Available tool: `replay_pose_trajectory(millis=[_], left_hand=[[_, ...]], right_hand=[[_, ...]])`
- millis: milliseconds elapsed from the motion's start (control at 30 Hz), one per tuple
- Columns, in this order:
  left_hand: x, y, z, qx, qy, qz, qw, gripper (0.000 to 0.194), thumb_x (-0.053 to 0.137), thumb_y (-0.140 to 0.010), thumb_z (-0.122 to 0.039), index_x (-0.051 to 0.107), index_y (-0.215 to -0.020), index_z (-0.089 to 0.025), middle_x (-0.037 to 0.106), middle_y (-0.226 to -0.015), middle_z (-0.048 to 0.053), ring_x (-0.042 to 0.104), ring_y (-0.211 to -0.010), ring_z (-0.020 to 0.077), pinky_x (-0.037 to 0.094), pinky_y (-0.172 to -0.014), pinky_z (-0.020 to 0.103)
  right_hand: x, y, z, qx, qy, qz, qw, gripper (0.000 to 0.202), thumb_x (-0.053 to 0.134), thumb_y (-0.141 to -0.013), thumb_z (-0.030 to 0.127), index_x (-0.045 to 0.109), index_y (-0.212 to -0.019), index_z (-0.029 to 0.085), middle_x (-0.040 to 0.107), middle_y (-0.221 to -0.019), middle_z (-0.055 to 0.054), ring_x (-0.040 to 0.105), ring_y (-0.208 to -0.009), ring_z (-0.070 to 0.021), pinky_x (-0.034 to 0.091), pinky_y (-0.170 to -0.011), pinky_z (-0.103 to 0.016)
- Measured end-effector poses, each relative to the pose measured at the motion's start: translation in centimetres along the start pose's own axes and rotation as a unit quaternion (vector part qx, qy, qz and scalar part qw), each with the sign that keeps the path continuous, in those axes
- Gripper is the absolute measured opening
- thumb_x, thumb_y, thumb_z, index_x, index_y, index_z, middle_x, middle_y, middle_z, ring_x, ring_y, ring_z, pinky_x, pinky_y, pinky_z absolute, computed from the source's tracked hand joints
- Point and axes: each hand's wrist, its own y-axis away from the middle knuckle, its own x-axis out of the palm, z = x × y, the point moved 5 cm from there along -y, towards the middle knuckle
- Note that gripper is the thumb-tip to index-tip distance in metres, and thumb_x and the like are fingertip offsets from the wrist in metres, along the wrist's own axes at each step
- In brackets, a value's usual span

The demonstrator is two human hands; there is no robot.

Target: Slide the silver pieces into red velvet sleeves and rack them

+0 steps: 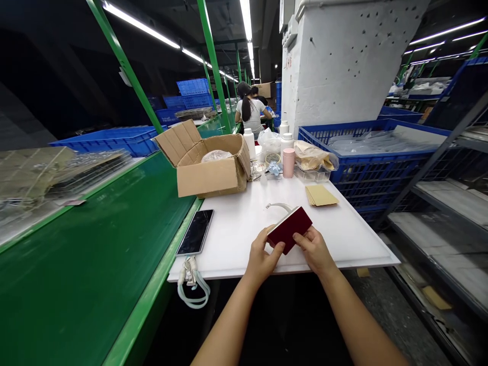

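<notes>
Both hands hold a dark red flat rectangular piece (292, 231) with a pale edge, tilted above the front of the white table (232, 234). My left hand (263, 256) grips its left side, thumb on the red face and fingers behind. My right hand (315, 250) closes on its right lower side, the thumb pressing the face. A thin pale curved strip (280, 205) shows just beyond its upper edge; I cannot tell whether the two are joined. To the right behind it lies a small stack of tan paper pieces (321, 195).
A smartphone (195, 233) with a pale cord strap (198, 295) lies at the table's left edge. An open cardboard box (208, 178), a pink bottle (288, 162) and white bottles (287, 142) stand behind. A green conveyor (95, 244) runs left; a blue crate (366, 173) stands right.
</notes>
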Motion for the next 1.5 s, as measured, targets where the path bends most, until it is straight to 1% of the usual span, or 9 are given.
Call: replay_pose_trajectory(millis=[67, 233, 467, 833, 1033, 1100, 1200, 1333, 1500], left_hand=[[0.0, 0.1, -0.2, 0.017, -0.024, 0.002, 1.000, 0.037, 0.054, -0.080, -0.026, 0.049, -0.115, -0.016, 0.055, -0.105, 0.008, 0.053, -0.093, 0.0132, 0.045, -0.083, 0.026], [-0.3, 0.4, -0.9, 0.054, -0.072, -0.030, 0.995, 0.027, 0.049, -0.083, -0.023, 0.053, -0.109, -0.016, 0.055, -0.094, 0.005, 0.051, -0.087, 0.0116, 0.042, -0.081, 0.025], [-0.8, 0.7, -0.8, 0.036, -0.039, -0.053, 0.997, 0.024, 0.045, -0.085, -0.028, 0.056, -0.102, -0.016, 0.055, -0.088, 0.005, 0.051, -0.081, 0.0113, 0.042, -0.074, 0.022], [-1.5, 0.7, -0.3, 0.001, 0.010, -0.091, 0.996, 0.034, 0.042, -0.085, -0.038, 0.062, -0.094, -0.012, 0.053, -0.071, 0.003, 0.049, -0.066, 0.0093, 0.039, -0.062, 0.020], [-1.9, 0.5, -0.1, -0.019, 0.018, -0.111, 0.993, 0.041, 0.037, -0.086, -0.040, 0.063, -0.072, -0.011, 0.048, -0.063, 0.002, 0.045, -0.062, 0.0086, 0.036, -0.059, 0.019], [-1.9, 0.6, 0.0, -0.029, 0.034, -0.118, 0.992, 0.045, 0.033, -0.087, -0.041, 0.062, -0.069, -0.012, 0.047, -0.063, 0.002, 0.044, -0.061, 0.0091, 0.037, -0.060, 0.020], [-1.7, 0.7, 0.0, -0.026, 0.072, -0.109, 0.991, 0.050, 0.025, -0.089, -0.042, 0.065, -0.081, -0.012, 0.048, -0.066, 0.004, 0.044, -0.064, 0.0103, 0.039, -0.065, 0.023], [-1.4, 0.8, -0.4, 0.011, 0.080, -0.080, 0.994, 0.057, 0.017, -0.089, -0.045, 0.062, -0.101, -0.012, 0.050, -0.071, 0.006, 0.046, -0.070, 0.0127, 0.040, -0.071, 0.026], [-1.4, 0.7, -0.8, 0.032, 0.042, -0.047, 0.997, 0.046, 0.035, -0.085, -0.043, 0.057, -0.112, -0.013, 0.056, -0.096, 0.009, 0.050, -0.082, 0.0151, 0.041, -0.080, 0.028]], right_hand=[[-0.4, -0.1, -0.2, 0.001, -0.014, -0.020, 1.000, 0.039, 0.075, -0.064, 0.030, 0.062, -0.098, 0.018, 0.067, -0.095, -0.007, 0.061, -0.090, -0.0224, 0.044, -0.088, -0.040], [-0.3, -0.2, -0.5, 0.022, -0.024, 0.005, 0.999, 0.036, 0.077, -0.060, 0.025, 0.063, -0.093, 0.019, 0.068, -0.089, -0.004, 0.061, -0.085, -0.0201, 0.045, -0.086, -0.038], [0.1, 0.1, -0.2, 0.022, 0.005, 0.031, 0.999, 0.032, 0.076, -0.061, 0.025, 0.065, -0.090, 0.019, 0.069, -0.092, -0.004, 0.061, -0.088, -0.0214, 0.045, -0.087, -0.038], [0.2, 0.6, 0.2, -0.003, 0.050, 0.042, 0.998, 0.036, 0.074, -0.065, 0.030, 0.061, -0.096, 0.018, 0.068, -0.096, -0.006, 0.061, -0.091, -0.0240, 0.047, -0.084, -0.039], [0.3, 0.7, 0.1, 0.008, 0.042, 0.044, 0.998, 0.037, 0.074, -0.066, 0.030, 0.062, -0.098, 0.019, 0.067, -0.098, -0.006, 0.061, -0.091, -0.0248, 0.047, -0.084, -0.039], [0.2, 0.7, 0.1, 0.012, 0.041, 0.037, 0.998, 0.037, 0.075, -0.064, 0.031, 0.062, -0.098, 0.020, 0.067, -0.098, -0.006, 0.062, -0.091, -0.0249, 0.048, -0.083, -0.039], [0.2, 0.6, 0.2, 0.015, 0.033, 0.037, 0.999, 0.037, 0.075, -0.064, 0.030, 0.063, -0.097, 0.020, 0.068, -0.097, -0.005, 0.061, -0.092, -0.0245, 0.047, -0.085, -0.039], [0.3, 0.4, 0.5, 0.015, 0.021, 0.044, 0.999, 0.035, 0.073, -0.067, 0.028, 0.063, -0.099, 0.020, 0.067, -0.100, -0.005, 0.060, -0.095, -0.0245, 0.046, -0.088, -0.040], [0.3, 0.4, 0.5, 0.009, 0.016, 0.034, 0.999, 0.035, 0.074, -0.066, 0.030, 0.063, -0.098, 0.020, 0.066, -0.102, -0.005, 0.059, -0.097, -0.0247, 0.045, -0.089, -0.039]])
